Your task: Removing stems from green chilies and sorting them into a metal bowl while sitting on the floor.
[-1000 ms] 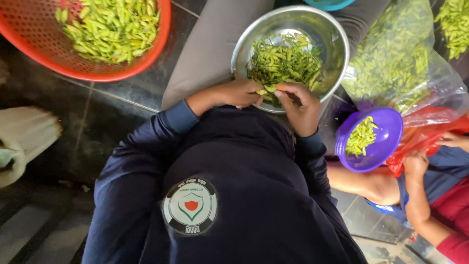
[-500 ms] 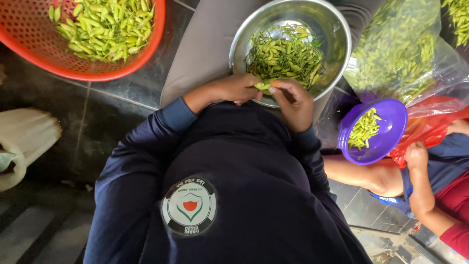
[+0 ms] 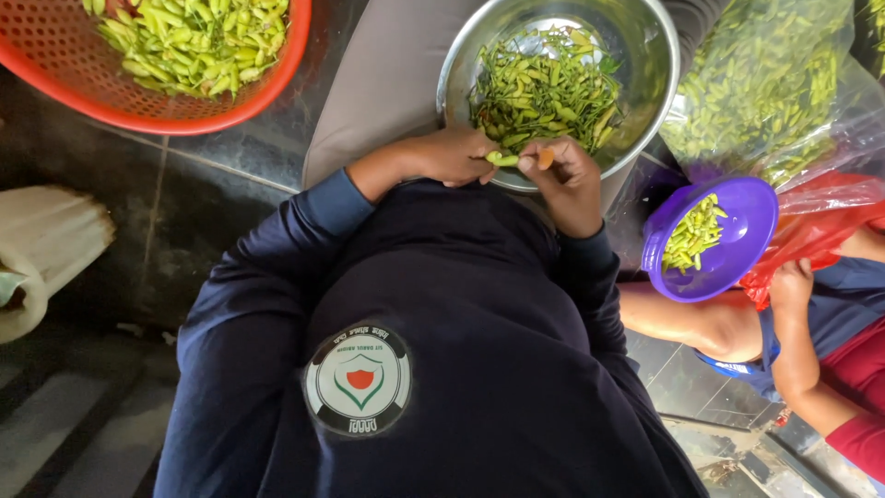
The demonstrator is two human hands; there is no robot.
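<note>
While both hands' (image 3: 516,171) grip pinches a green chili (image 3: 503,160), a steel bowl (image 3: 645,83) sits beyond.

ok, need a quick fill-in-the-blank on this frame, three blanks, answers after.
1. Both hands, left hand and right hand, hold one small green ____ between them.
2. They work over the rim of a ____ bowl of stems.
3. The orange basket sits at the picture's upper ____.
Answers: chilli; steel; left
</note>
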